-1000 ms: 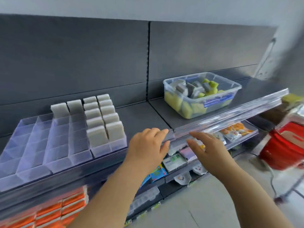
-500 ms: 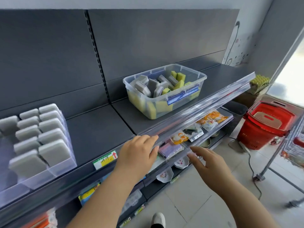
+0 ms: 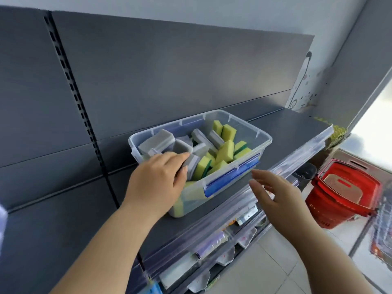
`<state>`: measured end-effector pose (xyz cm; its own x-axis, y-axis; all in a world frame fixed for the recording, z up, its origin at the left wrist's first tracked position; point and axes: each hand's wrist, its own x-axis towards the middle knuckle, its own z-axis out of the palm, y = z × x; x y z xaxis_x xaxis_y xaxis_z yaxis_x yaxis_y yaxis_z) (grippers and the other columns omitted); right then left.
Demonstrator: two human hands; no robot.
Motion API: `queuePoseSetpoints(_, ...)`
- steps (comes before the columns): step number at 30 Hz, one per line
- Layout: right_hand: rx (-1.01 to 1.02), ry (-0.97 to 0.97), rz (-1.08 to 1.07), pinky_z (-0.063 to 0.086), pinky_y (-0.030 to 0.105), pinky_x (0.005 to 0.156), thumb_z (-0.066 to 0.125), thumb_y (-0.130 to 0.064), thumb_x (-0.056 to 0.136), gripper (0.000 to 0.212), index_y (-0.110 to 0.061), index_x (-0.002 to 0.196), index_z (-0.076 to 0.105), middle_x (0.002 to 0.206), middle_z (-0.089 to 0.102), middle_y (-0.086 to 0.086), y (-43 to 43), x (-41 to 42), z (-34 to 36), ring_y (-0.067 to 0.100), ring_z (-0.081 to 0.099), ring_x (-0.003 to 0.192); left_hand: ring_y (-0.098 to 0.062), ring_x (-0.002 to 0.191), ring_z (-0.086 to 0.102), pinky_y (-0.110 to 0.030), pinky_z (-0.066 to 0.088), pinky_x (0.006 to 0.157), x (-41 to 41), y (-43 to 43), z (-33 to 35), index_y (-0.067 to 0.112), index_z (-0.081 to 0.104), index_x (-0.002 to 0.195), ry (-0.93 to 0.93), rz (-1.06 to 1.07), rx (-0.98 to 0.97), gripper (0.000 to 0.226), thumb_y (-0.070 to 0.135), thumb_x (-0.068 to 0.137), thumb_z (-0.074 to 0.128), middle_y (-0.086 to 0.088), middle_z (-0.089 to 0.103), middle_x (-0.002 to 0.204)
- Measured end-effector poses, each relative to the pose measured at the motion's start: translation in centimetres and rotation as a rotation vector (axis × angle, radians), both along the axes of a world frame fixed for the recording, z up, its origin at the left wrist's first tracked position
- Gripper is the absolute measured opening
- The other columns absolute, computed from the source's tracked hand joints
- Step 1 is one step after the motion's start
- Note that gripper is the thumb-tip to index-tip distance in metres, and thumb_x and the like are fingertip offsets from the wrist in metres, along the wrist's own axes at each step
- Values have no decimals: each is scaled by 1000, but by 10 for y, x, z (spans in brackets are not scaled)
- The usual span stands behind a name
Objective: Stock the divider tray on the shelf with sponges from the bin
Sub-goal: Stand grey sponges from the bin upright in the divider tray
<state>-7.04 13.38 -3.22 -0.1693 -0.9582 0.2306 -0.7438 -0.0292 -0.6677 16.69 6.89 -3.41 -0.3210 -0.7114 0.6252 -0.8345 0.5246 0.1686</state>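
Left hand [image 3: 157, 183] reaches into the clear plastic bin [image 3: 263, 137] on the dark metal shelf [image 3: 63, 219], fingers stretched over blocky grey sponges [image 3: 154, 142]; whether it grips one I cannot tell. Right hand [image 3: 275, 196] hovers spread and empty before the bin. Half a second ago the left hand rested on the shelf's front edge.
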Motion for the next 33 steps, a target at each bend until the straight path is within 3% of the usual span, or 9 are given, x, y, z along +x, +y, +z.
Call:
queuePoseSetpoints(7, -126, -83, 80, 43, 16, 82, 56, -29, 89, 21, -34, 109, 60, 97, 59, -20, -93, -27, 10, -3, 58, 95, -14, 87, 65, -22, 48, 59, -24, -61, -2, 17, 68, 109, -42, 31, 10, 36, 30, 87, 42, 4, 69, 97)
queuePoseSetpoints(12, -111, -11, 272, 43, 21, 84, 57, -25, 90, 28, -25, 117, 60, 106, 62, -9, -203, -53, 8, 6, 58, 97, -12, 88, 63, -20, 46, 60, -51, -104, -3, 17, 69, 109, 4, 167, -9, 39, 31, 87, 40, 4, 68, 100)
queuePoseSetpoints(15, 27, 189, 432, 37, 19, 81, 50, -20, 93, 36, -24, 128, 52, 125, 55, -3, -280, -63, -3, 14, 55, 102, -7, 90, 56, -17, 43, 63, -66, -124, 0, 18, 70, 107, 23, 292, -62, 38, 31, 86, 41, 5, 69, 98)
queuePoseSetpoints(18, 191, 563, 607, 34, 17, 66, 42, -7, 91, 54, -26, 140, 35, 142, 41, -1, -344, -65, -14, 19, 52, 107, -9, 89, 52, -22, 36, 65, -80, -135, -1, 18, 72, 103, -1, 405, -105, 37, 29, 85, 42, 5, 69, 92)
queuePoseSetpoints(22, 265, 990, 867, 34, 31, 104, 53, -19, 86, 65, -26, 144, 26, 148, 29, 0, -394, -57, -32, 22, 33, 133, -9, 77, 55, -14, 30, 53, -95, -138, -4, 17, 73, 101, -40, 519, -83, 36, 28, 84, 43, 6, 69, 87)
queuePoseSetpoints(25, 188, 1149, 960, 37, 36, 101, 62, -25, 80, 62, -23, 136, 36, 139, 38, 1, -403, -51, -41, 23, 38, 127, -10, 70, 61, -16, 36, 50, -104, -137, -10, 21, 72, 102, -104, 576, 9, 36, 30, 83, 42, 9, 69, 88)
queuePoseSetpoints(28, 113, 1155, 994, 38, 33, 90, 72, -34, 72, 58, -21, 121, 43, 122, 48, 0, -402, -52, -33, 23, 45, 117, -10, 69, 64, -15, 38, 48, -110, -144, -12, 24, 71, 100, -177, 599, 81, 36, 32, 82, 42, 12, 68, 87)
queuePoseSetpoints(31, 69, 965, 949, 42, 32, 83, 69, -39, 72, 53, -24, 117, 45, 118, 52, -1, -401, -66, -17, 22, 50, 110, -14, 74, 66, -22, 49, 48, -113, -162, -9, 25, 68, 105, -229, 544, 148, 31, 31, 82, 47, 10, 68, 91)
queuePoseSetpoints(33, 78, 785, 907, 42, 29, 81, 66, -40, 76, 50, -25, 119, 45, 118, 51, -4, -397, -81, -4, 20, 50, 109, -19, 94, 63, -33, 54, 63, -119, -181, -3, 27, 60, 119, -328, 503, 278, 33, 27, 87, 54, 6, 63, 110)
